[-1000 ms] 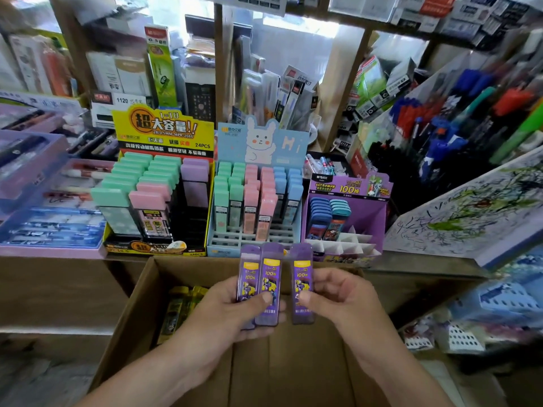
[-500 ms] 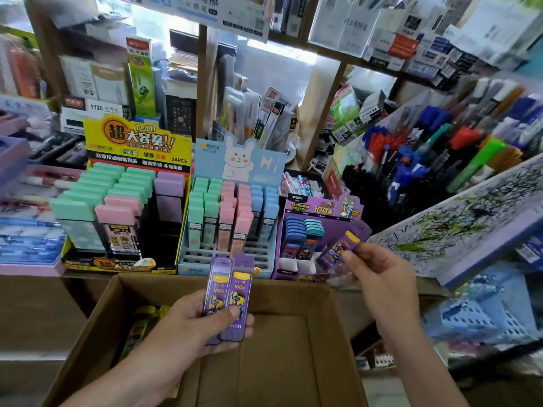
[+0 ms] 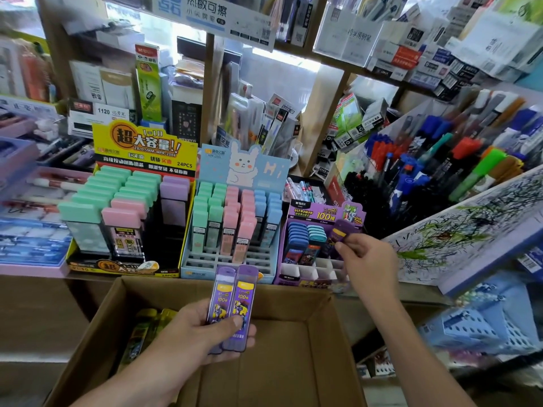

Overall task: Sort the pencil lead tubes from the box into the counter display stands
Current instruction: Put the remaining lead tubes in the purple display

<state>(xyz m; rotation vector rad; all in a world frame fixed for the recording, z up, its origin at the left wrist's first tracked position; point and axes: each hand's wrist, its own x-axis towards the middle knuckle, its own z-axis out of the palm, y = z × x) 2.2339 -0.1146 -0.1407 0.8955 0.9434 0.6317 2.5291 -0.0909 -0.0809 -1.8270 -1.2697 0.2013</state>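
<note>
My left hand (image 3: 202, 333) holds two purple lead tubes (image 3: 233, 304) upright above the open cardboard box (image 3: 293, 362), thumb across their fronts. My right hand (image 3: 367, 262) pinches a third purple lead tube (image 3: 340, 232) and has it tilted over the right column of the purple display stand (image 3: 320, 215). That stand holds blue tubes (image 3: 298, 239) and teal tubes (image 3: 316, 237) at the back, with bare white slots in front. Yellow tubes (image 3: 147, 330) lie in the box's left corner.
Left of the purple stand are a light-blue rabbit stand (image 3: 244, 168) with green, pink and blue tubes and a yellow stand (image 3: 144, 148) with larger cases. Pens fill a rack (image 3: 440, 165) at right. A scribbled test pad (image 3: 470, 230) slopes beside my right hand.
My right hand took one purple tube away from the other two and carried it up and right to the purple stand. My left hand stayed over the box with two tubes.
</note>
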